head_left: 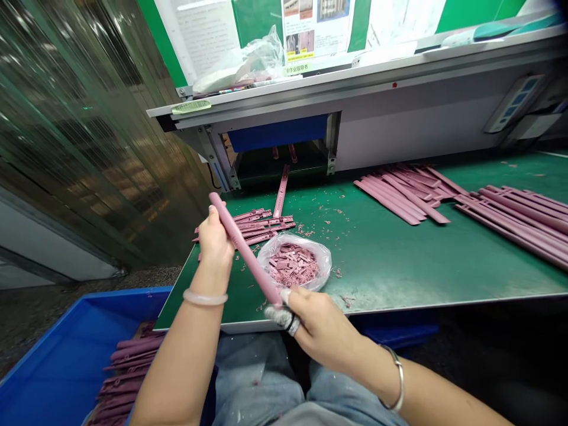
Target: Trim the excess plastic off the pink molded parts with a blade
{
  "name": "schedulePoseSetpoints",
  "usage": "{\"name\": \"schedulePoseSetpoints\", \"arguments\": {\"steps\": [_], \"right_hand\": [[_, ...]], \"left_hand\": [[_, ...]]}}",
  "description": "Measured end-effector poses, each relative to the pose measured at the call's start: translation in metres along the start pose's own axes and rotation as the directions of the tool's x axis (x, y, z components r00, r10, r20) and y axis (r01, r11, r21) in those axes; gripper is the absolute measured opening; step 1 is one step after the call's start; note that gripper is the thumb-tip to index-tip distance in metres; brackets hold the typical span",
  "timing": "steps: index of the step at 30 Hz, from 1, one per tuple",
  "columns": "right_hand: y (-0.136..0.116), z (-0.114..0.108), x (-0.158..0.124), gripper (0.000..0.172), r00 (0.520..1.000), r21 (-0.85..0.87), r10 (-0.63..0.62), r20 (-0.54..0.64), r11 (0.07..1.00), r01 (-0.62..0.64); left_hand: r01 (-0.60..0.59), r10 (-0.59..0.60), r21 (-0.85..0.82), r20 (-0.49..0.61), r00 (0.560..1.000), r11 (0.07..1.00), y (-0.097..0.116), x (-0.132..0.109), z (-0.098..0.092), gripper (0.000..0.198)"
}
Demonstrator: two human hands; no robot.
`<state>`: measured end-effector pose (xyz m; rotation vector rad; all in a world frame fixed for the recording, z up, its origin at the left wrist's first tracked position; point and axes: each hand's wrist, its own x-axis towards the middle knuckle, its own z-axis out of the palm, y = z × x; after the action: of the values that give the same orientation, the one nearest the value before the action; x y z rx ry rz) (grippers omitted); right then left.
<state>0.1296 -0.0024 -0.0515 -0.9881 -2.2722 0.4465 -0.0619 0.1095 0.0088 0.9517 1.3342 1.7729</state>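
A long pink plastic strip (248, 254) slants across in front of me, over the edge of the green table. My left hand (215, 236) is closed around its upper part, with the thumb along its side. At the lower end, my right hand (313, 319) pinches the strip between thumb and fingers, which wear whitish finger covers and a black band. Whether a small tool sits in those fingers is hidden. Just beyond, a clear plastic bag (326, 260) holds pink scraps (295, 263). Several pink strips (261, 225) lie behind my left hand.
More pink strips lie in piles on the right of the green table (355, 254), one pile (403, 189) behind another (519, 219). A blue bin (53, 349) at lower left holds further strips (128, 373). Pink shavings dot the tabletop. A shelf (284, 92) spans the back.
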Motion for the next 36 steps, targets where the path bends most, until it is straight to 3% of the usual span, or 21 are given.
{"name": "schedulePoseSetpoints", "arguments": {"steps": [2, 4, 5, 6, 7, 8, 9, 10, 12, 16, 19, 22, 24, 28, 33, 36], "right_hand": [[0.006, -0.010, 0.003, 0.016, 0.993, 0.155, 0.026, -0.111, 0.988, -0.009], [0.011, -0.020, 0.007, 0.023, 0.984, 0.235, 0.043, -0.176, 0.972, -0.001], [0.012, -0.025, 0.008, 0.025, 0.984, 0.251, 0.025, -0.178, 0.968, 0.021], [0.014, -0.029, 0.010, 0.025, 0.986, 0.252, -0.012, -0.166, 0.966, 0.054], [0.015, -0.033, 0.011, 0.023, 0.987, 0.236, -0.056, -0.152, 0.967, 0.091], [0.017, -0.037, 0.012, 0.020, 0.985, 0.201, -0.098, -0.140, 0.972, 0.126], [0.019, -0.041, 0.013, 0.016, 0.983, 0.148, -0.133, -0.127, 0.977, 0.152], [0.020, -0.044, 0.014, 0.014, 0.981, 0.078, -0.157, -0.110, 0.983, 0.166], [0.024, -0.051, 0.015, 0.017, 0.983, -0.082, -0.177, -0.053, 0.982, 0.172], [0.026, -0.060, 0.019, 0.022, 0.972, -0.294, -0.225, 0.061, 0.927, 0.233], [0.025, -0.061, 0.020, 0.019, 0.959, -0.330, -0.277, 0.054, 0.902, 0.279], [0.024, -0.057, 0.019, 0.018, 0.952, -0.351, -0.306, -0.002, 0.892, 0.286], [0.024, -0.056, 0.018, 0.019, 0.947, -0.364, -0.316, -0.049, 0.889, 0.278], [0.025, -0.057, 0.019, 0.018, 0.948, -0.367, -0.313, -0.062, 0.890, 0.270], [0.025, -0.062, 0.021, 0.019, 0.949, -0.402, -0.313, -0.039, 0.874, 0.272], [0.024, -0.062, 0.021, 0.022, 0.951, -0.400, -0.302, -0.065, 0.881, 0.252]], "left_hand": [[-0.114, 0.106, 0.122, 0.070, 0.992, 0.986, 0.008, -0.021, -0.009, 0.031], [-0.300, 0.250, 0.253, 0.212, 0.945, 0.920, 0.013, -0.046, -0.018, 0.046], [-0.584, 0.390, 0.421, 0.461, 0.797, 0.694, 0.014, -0.057, -0.022, 0.046], [-0.785, 0.425, 0.404, 0.676, 0.602, 0.470, 0.015, -0.065, -0.026, 0.044], [-0.905, 0.406, 0.309, 0.817, 0.410, 0.292, 0.016, -0.071, -0.029, 0.044], [-0.964, 0.364, 0.208, 0.896, 0.255, 0.164, 0.016, -0.073, -0.032, 0.043], [-0.984, 0.342, 0.132, 0.925, 0.165, 0.119, 0.017, -0.074, -0.034, 0.043], [-0.990, 0.333, 0.095, 0.935, 0.125, 0.105, 0.018, -0.073, -0.036, 0.042], [-0.994, 0.302, 0.093, 0.947, 0.108, 0.065, 0.020, -0.070, -0.038, 0.039], [-0.997, 0.220, 0.044, 0.975, 0.028, -0.065, 0.027, -0.070, -0.035, 0.033], [-0.994, 0.204, 0.040, 0.979, 0.019, -0.101, 0.030, -0.073, -0.033, 0.031], [-0.994, 0.186, 0.080, 0.981, 0.064, -0.081, 0.030, -0.076, -0.034, 0.031], [-0.990, 0.171, 0.139, 0.976, 0.134, -0.021, 0.029, -0.079, -0.036, 0.031], [-0.937, 0.108, 0.297, 0.941, 0.320, 0.184, 0.027, -0.088, -0.036, 0.031], [-0.808, 0.022, 0.406, 0.888, 0.458, 0.428, 0.025, -0.097, -0.033, 0.028], [-0.642, -0.049, 0.463, 0.832, 0.553, 0.611, 0.022, -0.103, -0.030, 0.024]]}}
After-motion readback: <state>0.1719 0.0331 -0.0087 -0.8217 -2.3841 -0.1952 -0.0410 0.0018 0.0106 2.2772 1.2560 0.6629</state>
